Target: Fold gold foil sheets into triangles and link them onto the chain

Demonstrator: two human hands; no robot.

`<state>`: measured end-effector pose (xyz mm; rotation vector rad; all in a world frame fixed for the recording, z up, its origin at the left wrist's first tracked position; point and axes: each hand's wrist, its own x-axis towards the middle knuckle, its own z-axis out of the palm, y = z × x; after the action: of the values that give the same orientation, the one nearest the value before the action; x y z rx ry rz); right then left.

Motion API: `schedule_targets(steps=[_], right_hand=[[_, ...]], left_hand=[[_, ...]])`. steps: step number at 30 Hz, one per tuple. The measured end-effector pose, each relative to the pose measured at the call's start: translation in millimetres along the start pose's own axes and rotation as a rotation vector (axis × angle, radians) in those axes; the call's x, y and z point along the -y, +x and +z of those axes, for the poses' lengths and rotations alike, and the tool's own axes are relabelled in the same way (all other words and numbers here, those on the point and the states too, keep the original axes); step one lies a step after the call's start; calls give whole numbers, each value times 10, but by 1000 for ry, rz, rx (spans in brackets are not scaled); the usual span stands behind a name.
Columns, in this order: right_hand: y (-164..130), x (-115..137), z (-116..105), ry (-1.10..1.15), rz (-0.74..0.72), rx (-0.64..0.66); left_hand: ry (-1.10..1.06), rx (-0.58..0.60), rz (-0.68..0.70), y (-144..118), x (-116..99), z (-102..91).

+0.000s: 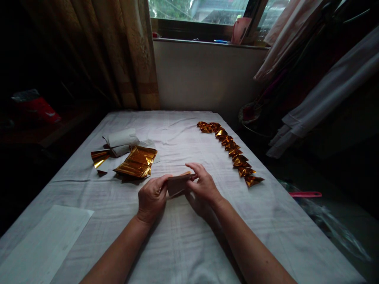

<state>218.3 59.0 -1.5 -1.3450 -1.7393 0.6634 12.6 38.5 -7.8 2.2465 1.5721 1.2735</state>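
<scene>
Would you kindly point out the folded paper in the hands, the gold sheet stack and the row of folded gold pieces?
Folded paper (177,184), head view, its brown face.
Gold sheet stack (136,161), head view, top sheet.
Gold row (235,152), head view, a middle piece.

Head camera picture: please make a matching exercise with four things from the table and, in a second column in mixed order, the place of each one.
Things:
1. brown folded paper
2. stack of gold foil sheets
3. row of folded gold pieces
4. white sheet

Places:
A. near left corner of the table
B. between the left hand and the right hand
C. in a line on the right side of the white cloth
D. left of the hands, beside a white paper roll

Pairs: 1-B, 2-D, 3-C, 4-A
</scene>
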Motion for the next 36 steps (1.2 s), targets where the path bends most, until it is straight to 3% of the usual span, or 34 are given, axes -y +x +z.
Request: schedule_targets(steps=[5, 10, 14, 18, 22, 32, 36], right_hand=[[-23, 32, -30, -65, -187, 10], [-88, -2, -53, -171, -442, -126], [-197, -76, -44, -294, -497, -126], [-328, -133, -34, -441, -485, 4], [-388, -140, -55, -523, -432, 68], [-343, -200, -76, -399, -184, 53], [-299, -152, -26, -457, -42, 1]], left_hand=[[-77, -29, 72, -16, -30, -18], [-205, -25, 105, -12, -45, -3], [-190, 44, 180, -49, 18, 28], [-73, 188, 269, -106, 70, 25], [97, 294, 263, -138, 55, -19], [173, 309, 94, -99, 7, 3], [272, 307, 48, -55, -46, 49]])
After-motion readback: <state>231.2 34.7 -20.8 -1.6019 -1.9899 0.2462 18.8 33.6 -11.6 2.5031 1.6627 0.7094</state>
